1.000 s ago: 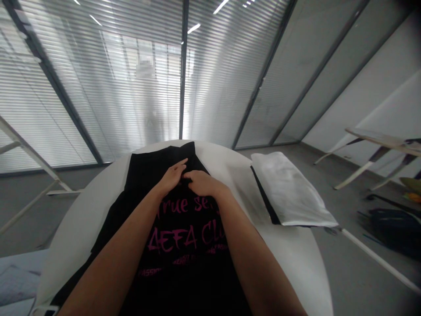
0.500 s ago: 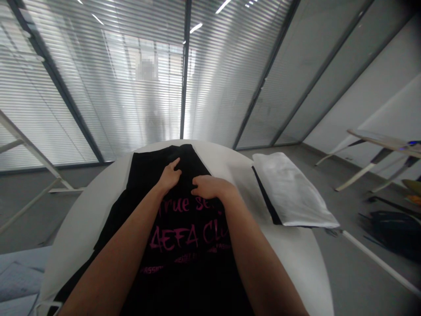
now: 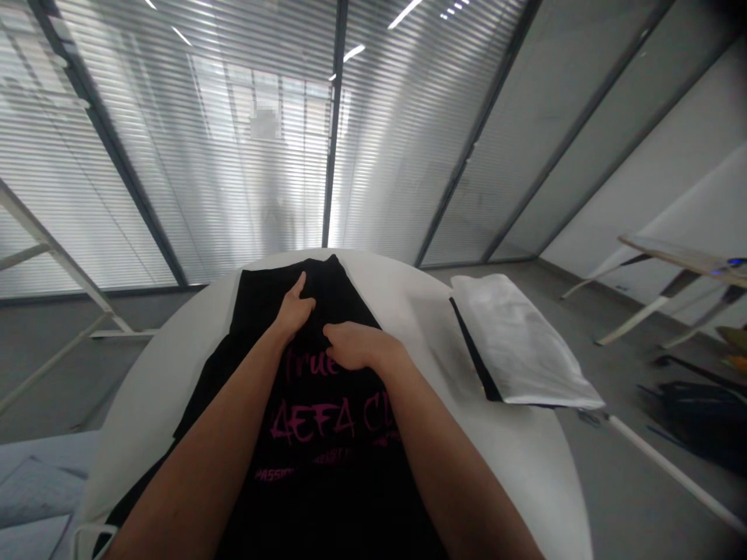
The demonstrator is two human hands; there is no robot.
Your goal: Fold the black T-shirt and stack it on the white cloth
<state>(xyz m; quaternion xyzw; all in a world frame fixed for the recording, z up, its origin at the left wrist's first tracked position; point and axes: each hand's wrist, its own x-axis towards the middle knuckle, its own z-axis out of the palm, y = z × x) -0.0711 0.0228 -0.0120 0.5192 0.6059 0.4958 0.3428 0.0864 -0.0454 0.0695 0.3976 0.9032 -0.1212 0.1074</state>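
Right here the black T-shirt point(image 3: 327, 459) lies spread on the round white table point(image 3: 513, 482), magenta lettering point(image 3: 309, 424) facing up, its far end narrowing near the table's far edge and its left side hanging down over the rim. I'm working at the upper part of the shirt, above the lettering. My left hand point(image 3: 295, 307) is half open on the cloth, fingers lifted and pointing away from me, while my right hand point(image 3: 355, 346) lies lower and nearer, fingers curled in toward the left. Both are pressed on the fabric, but I can't tell whether either has a real pinch of it. Just to the right sits a folded white cloth point(image 3: 519, 342) with a dark edge showing, and beyond the table, a dark bag point(image 3: 700, 412) lies on the grey floor, with slatted blinds point(image 3: 204, 155) behind the glass ahead.
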